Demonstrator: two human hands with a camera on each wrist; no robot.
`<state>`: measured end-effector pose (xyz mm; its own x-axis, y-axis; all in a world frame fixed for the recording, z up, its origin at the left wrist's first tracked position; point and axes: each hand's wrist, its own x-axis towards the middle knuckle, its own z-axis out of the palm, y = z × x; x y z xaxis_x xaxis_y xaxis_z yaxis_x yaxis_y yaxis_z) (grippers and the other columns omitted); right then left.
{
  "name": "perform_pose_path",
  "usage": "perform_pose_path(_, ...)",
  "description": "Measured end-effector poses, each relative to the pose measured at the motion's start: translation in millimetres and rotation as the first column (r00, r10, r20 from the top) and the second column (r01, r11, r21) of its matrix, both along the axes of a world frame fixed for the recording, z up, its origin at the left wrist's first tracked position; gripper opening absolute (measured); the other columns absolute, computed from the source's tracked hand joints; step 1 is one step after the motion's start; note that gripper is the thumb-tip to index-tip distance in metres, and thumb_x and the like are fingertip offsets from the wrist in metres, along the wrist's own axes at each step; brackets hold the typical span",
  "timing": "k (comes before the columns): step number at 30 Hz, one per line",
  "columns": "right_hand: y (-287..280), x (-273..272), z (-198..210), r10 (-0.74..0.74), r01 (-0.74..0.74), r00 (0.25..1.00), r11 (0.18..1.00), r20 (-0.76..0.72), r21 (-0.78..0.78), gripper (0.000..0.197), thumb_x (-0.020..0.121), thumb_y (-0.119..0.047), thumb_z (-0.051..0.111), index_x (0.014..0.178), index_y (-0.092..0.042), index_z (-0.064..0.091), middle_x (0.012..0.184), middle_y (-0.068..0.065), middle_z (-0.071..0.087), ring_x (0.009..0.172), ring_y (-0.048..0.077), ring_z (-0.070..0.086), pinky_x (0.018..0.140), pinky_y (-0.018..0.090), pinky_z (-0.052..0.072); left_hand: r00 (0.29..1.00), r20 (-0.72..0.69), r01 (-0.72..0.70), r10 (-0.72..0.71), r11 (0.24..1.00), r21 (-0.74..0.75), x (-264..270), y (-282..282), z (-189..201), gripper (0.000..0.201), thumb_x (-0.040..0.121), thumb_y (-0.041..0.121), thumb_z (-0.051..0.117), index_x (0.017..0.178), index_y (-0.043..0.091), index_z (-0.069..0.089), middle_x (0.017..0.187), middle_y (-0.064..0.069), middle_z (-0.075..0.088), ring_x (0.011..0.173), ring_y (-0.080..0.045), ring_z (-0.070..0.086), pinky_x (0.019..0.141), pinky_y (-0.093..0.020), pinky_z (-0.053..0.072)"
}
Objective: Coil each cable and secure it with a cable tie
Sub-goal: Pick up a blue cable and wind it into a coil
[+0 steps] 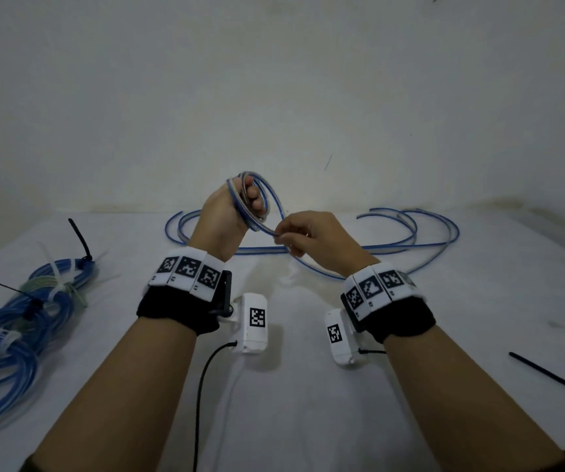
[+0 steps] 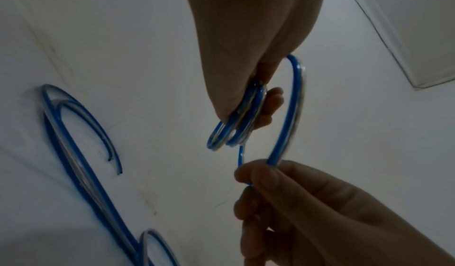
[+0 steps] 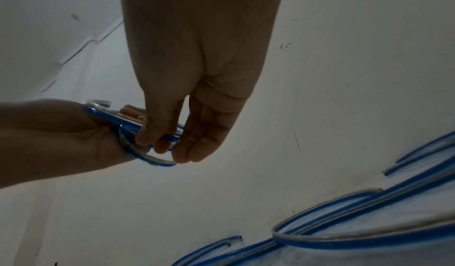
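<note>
Coil: a few small loops of the blue cable (image 1: 253, 199) are sitting upright in the left hand (image 1: 226, 212), which is closing its fingers and thumb around them above the desk (image 1: 308, 403).
Feed point: the right hand (image 1: 311, 235) is pinching the same cable just beside and below the coil, thumb against fingertips, other fingers loosely curled.
Slack: the uncoiled length (image 1: 410, 240) is lying on the desk beyond and to the right of the hands, running mostly left to right in long bends.
Nearer hand: the right, so it looks best placed to be drawing slack toward the coil.
Finished bundles: tied coils (image 1: 18, 328) are lying at the left.
Spare tie: a black cable tie (image 1: 550, 374) is lying at the right, near the right forearm.
</note>
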<state>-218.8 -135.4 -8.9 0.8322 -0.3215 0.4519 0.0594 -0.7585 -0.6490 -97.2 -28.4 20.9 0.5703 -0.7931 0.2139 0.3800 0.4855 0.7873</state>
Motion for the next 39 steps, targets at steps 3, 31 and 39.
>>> perform_pose_path(3, 6, -3, 1, -0.017, 0.017, 1.0, 1.0, -0.013, 0.011, 0.006, 0.086, -0.01, 0.064, 0.084, -0.007, 0.069, 0.059, -0.01, 0.056, 0.049, 0.009, 0.051, 0.053, 0.022, 0.044, 0.998, 0.059, -0.031, 0.031, 1.0, -0.003, -12, 1, 3, 0.034, 0.102, 0.022, 0.028, 0.076, 0.012, 0.048, 0.054, 0.006, 0.05, 0.046, -0.007, 0.043, 0.05, -0.018, 0.038)
perform_pose_path(31, -7, -103, 38, -0.109, 0.133, 0.973, 0.985, 0.205, -0.107, 0.023, 0.094, -0.018, 0.054, 0.116, -0.015, 0.059, 0.108, -0.01, 0.059, 0.103, 0.008, 0.055, 0.087, 0.025, 0.046, 0.71, 0.652, 0.009, -0.265, 0.93, 0.368, -101, -20, 24, 0.039, 0.103, 0.027, 0.025, 0.079, 0.009, 0.049, 0.054, 0.004, 0.035, 0.043, -0.007, 0.027, 0.043, -0.018, 0.023)
perform_pose_path(39, -37, -188, 34, -0.27, 0.238, 0.934, 0.958, 0.232, 0.159, 0.003, 0.09, -0.003, 0.058, 0.09, -0.001, 0.06, 0.074, 0.012, 0.064, 0.064, 0.015, 0.062, 0.066, 0.031, 0.054, 0.702, 0.566, 0.186, -0.432, 0.879, 0.439, -175, -77, 17, 0.047, 0.102, 0.025, 0.023, 0.066, 0.008, 0.048, 0.044, 0.007, 0.035, 0.036, -0.005, 0.02, 0.038, -0.014, 0.017)
